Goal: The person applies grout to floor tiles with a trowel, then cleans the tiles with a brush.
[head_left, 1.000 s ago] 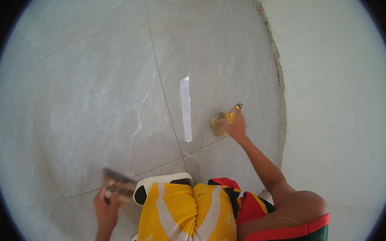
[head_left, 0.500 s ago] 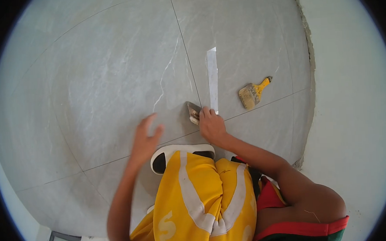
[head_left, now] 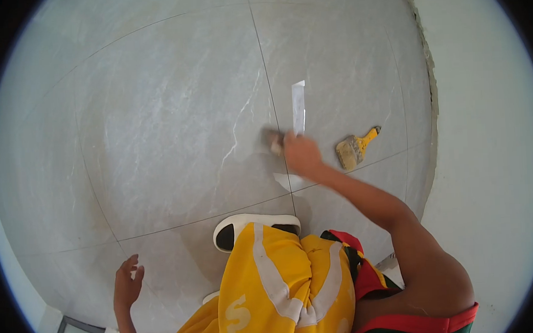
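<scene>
- The tiled floor (head_left: 156,124) is wide and bare on the left; on the right it ends at a rough edge under the wall (head_left: 487,125).
- The left hand (head_left: 128,283), raised near the sandal (head_left: 245,226) before, is now low at the left, fingers spread and holding nothing.
- The right hand (head_left: 302,154) is closed around the scraper (head_left: 272,141) (blurred) on the tile joint.
- A yellow brush (head_left: 355,150) lies near, to the right, not touched.

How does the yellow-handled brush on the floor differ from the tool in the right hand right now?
The yellow-handled brush lies loose and untouched; the grey tool is held in the right hand. The brush shows a bright yellow handle; the tool looks dull grey-brown and blurred. The brush lies right of that hand; the tool sits left of it, on a tile joint. Both are on the tile floor.
</scene>
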{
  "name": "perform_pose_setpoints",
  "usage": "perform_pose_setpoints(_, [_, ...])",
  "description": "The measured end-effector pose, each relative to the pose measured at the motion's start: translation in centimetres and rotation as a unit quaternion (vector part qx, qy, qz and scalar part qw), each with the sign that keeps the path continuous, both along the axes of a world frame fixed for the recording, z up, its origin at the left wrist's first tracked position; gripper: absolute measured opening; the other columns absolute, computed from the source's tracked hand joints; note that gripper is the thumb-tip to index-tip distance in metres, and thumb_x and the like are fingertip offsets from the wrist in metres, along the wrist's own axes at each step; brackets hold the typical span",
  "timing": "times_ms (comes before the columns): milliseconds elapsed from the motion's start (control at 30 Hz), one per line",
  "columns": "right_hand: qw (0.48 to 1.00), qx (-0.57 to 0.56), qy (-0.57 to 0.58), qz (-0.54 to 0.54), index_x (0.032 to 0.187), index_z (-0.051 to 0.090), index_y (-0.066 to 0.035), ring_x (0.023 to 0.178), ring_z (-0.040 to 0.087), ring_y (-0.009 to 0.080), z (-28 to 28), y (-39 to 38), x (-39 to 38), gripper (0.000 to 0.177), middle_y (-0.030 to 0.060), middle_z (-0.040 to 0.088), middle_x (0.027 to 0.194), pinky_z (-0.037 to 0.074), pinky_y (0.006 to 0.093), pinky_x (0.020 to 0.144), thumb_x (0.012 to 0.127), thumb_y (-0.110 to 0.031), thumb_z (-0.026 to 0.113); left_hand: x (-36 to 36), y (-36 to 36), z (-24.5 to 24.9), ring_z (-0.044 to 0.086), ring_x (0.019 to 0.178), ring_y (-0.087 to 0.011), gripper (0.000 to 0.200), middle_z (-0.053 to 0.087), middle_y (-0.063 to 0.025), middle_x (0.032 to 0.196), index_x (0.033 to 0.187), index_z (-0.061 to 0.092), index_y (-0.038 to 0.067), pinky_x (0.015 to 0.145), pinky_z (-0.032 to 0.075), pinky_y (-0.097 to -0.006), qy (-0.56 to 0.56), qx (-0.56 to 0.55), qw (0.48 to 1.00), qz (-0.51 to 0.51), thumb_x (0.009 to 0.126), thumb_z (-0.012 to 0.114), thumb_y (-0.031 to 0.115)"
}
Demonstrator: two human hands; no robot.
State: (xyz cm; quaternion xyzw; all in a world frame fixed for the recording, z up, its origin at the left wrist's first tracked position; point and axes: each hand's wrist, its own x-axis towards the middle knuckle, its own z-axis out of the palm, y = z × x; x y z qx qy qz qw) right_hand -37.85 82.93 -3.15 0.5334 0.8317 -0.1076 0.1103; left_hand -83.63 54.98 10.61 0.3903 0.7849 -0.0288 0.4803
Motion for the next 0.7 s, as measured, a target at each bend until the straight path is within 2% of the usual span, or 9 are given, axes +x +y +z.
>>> perform_pose_setpoints(100, [0.996,0.036,-0.044,-0.065,0.089,0.059,0.002,0.076,0.066,0.0343,0.2,12.3,1.4,0.020,0.0185,0.065,0.086,0.052,0.0458,0.062,0.084,-0.016,0.052,-1.8,-1.9,-0.4,0.059,0.108,-0.0344,0.040,0.062,-0.0207,0.114,0.122,0.058,0.001,0.092,0.048,-0.0384,0.098,-0.028,0.981,-0.166,0.086,0.065,0.016])
perform_pose_setpoints(133, [0.995,0.045,-0.047,-0.076,0.090,0.060,0.001,0.076,0.066,0.0354,1.2,15.2,1.4,0.021,0.0181,0.065,0.086,0.052,0.0464,0.063,0.084,-0.017,0.052,-2.4,-3.1,-1.0,0.058,0.108,-0.0338,0.042,0.061,-0.0199,0.114,0.125,0.056,0.004,0.092,0.047,-0.0379,0.154,0.056,0.964,-0.209,0.086,0.064,0.013])
perform_pose_setpoints(167, [0.993,0.048,-0.054,-0.090,0.090,0.061,0.001,0.076,0.066,0.0365,1.5,16.0,1.7,0.021,0.0178,0.065,0.086,0.052,0.0469,0.063,0.083,-0.017,0.052,-1.8,-2.8,0.1,0.058,0.106,-0.0334,0.041,0.061,-0.0194,0.114,0.126,0.056,0.004,0.091,0.047,-0.0382,0.150,0.057,0.972,-0.169,0.086,0.063,0.012])
perform_pose_setpoints(233, [0.995,0.028,-0.020,-0.099,0.092,0.061,0.001,0.076,0.066,0.0370,1.7,11.4,0.8,0.023,0.0184,0.065,0.088,0.052,0.0475,0.065,0.083,-0.018,0.051,-0.2,0.1,2.7,0.058,0.104,-0.0327,0.039,0.061,-0.0182,0.114,0.126,0.055,0.005,0.089,0.047,-0.0387,0.148,0.067,0.984,-0.077,0.088,0.061,0.009])
perform_pose_setpoints(333, [0.992,-0.064,-0.022,-0.104,0.103,0.053,0.003,0.081,0.065,0.0370,0.5,-0.2,-0.6,0.027,0.0220,0.059,0.104,0.052,0.0476,0.071,0.083,-0.015,0.051,-0.4,-0.9,3.7,0.059,0.100,-0.0314,0.037,0.061,-0.0163,0.113,0.126,0.055,0.006,0.086,0.048,-0.0398,0.152,0.063,0.985,-0.045,0.090,0.058,0.008])
perform_pose_setpoints(400, [0.990,-0.114,0.004,-0.079,0.104,0.050,0.005,0.081,0.065,0.0370,2.3,-5.8,-2.7,0.026,0.0226,0.056,0.102,0.053,0.0479,0.071,0.082,-0.009,0.051,-0.9,-1.7,3.5,0.060,0.099,-0.0290,0.038,0.062,-0.0147,0.114,0.127,0.054,0.006,0.087,0.048,-0.0389,0.148,0.041,0.987,-0.043,0.090,0.059,0.010])
perform_pose_setpoints(500, [0.988,-0.060,0.025,-0.140,0.101,0.050,0.006,0.078,0.065,0.0376,1.3,-3.2,-2.7,0.024,0.0222,0.055,0.096,0.053,0.0472,0.069,0.081,-0.006,0.052,-1.3,-2.1,3.5,0.060,0.099,-0.0289,0.037,0.062,-0.0147,0.113,0.127,0.054,0.005,0.087,0.048,-0.0389,0.139,-0.012,0.989,-0.057,0.090,0.059,0.012])
perform_pose_setpoints(633, [0.986,-0.137,-0.010,-0.090,0.096,0.053,0.006,0.077,0.066,0.0385,2.8,-3.6,-2.5,0.019,0.0227,0.057,0.097,0.054,0.0456,0.065,0.081,-0.007,0.053,-1.8,-1.3,2.7,0.060,0.097,-0.0311,0.036,0.062,-0.0164,0.111,0.124,0.055,0.004,0.085,0.048,-0.0400,0.138,0.036,0.988,-0.065,0.090,0.059,0.011])
perform_pose_setpoints(700, [0.989,-0.088,0.003,-0.115,0.093,0.054,0.006,0.072,0.064,0.0402,2.1,-3.6,-1.6,0.019,0.0232,0.059,0.092,0.053,0.0471,0.063,0.082,-0.010,0.054,-1.7,-1.0,2.5,0.060,0.097,-0.0313,0.036,0.061,-0.0165,0.111,0.125,0.055,0.003,0.085,0.048,-0.0401,0.146,0.043,0.985,-0.086,0.089,0.059,0.011])
